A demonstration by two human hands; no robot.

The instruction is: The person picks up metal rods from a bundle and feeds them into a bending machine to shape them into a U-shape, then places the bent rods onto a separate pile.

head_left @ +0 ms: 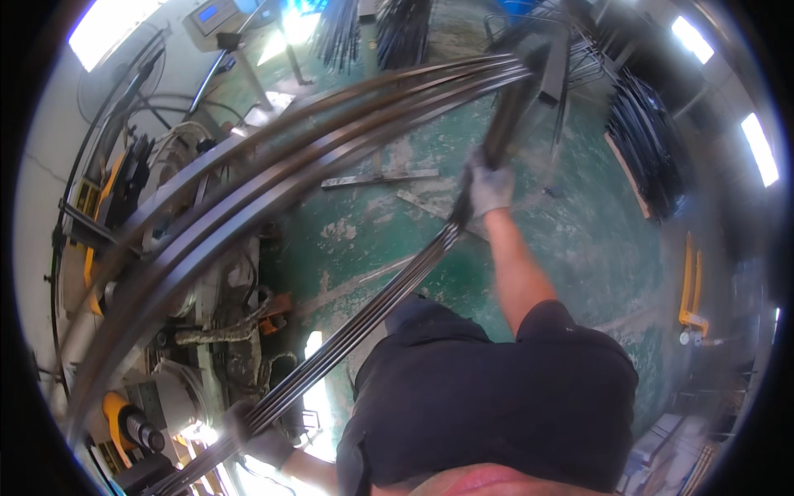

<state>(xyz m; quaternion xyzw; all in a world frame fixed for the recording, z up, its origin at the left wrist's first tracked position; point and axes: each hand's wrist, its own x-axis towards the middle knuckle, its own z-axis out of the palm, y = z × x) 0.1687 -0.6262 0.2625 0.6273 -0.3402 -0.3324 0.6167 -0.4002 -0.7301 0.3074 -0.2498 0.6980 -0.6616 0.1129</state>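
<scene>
A bundle of long, thin metal rods [351, 332] slants from the lower left up past the middle. My right hand [492, 188], in a pale grey glove, is wrapped round its upper part with the arm stretched out. Lower left, my left hand [260, 438] wears a dark glove and closes round the same bundle; motion smears its fingers a little. Beyond the bundle, several long flat-looking metal bars [285, 178] sweep in a curve from the lower left to the top, blurred. Their right-hand ends lie near the bundle's blurred upper end.
Machinery with yellow parts [124, 422] and cables fills the left side. At the top stand bundles of dark rods [401, 33]. A stack of dark bars [649, 149] lies at the right, above a yellow forked frame [693, 289]. A flat metal strip [380, 178] rests low over the worn green floor [579, 231].
</scene>
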